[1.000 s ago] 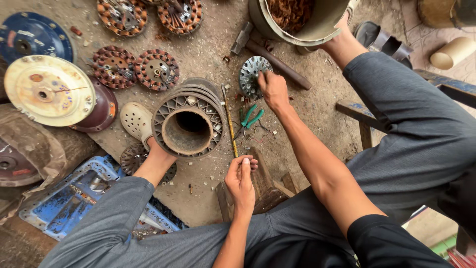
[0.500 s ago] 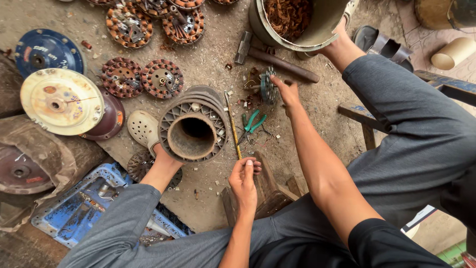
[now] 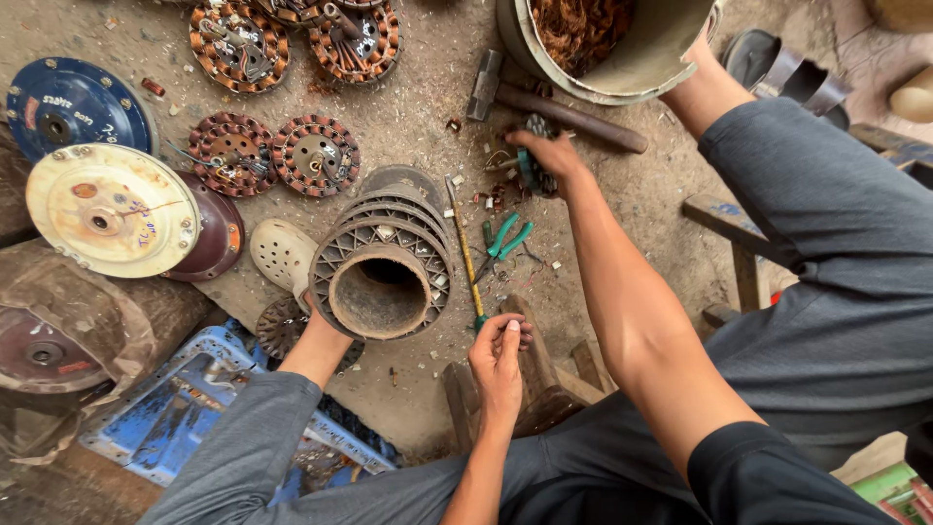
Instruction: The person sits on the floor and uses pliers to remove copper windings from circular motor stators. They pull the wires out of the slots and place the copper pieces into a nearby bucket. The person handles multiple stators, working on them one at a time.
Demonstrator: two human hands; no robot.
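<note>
The right hand (image 3: 549, 156) is stretched out over a dusty dirt floor (image 3: 418, 107), its grip closed around a small dark motor part (image 3: 533, 167). Just beyond that grip lie a hammer (image 3: 554, 105) and a bucket of copper wire (image 3: 603, 44); nearer the body lie green pliers (image 3: 505, 238). The left hand (image 3: 498, 355) rests on a wooden block (image 3: 539, 384), fingers pinched together, at the foot of a long screwdriver (image 3: 465, 248). Left of it stands a stack of ribbed metal rings (image 3: 384, 267); wire-wound discs (image 3: 272, 154) and round covers (image 3: 112, 209) lie farther out.

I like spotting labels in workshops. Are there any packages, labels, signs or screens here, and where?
Blue round cover, upper left on the ground: pale handwritten marks.
Cream round cover, below it: small coloured scribbles.
Blue flat printed package, lower left beside the knee: blue and white, worn.
No signs or screens.
</note>
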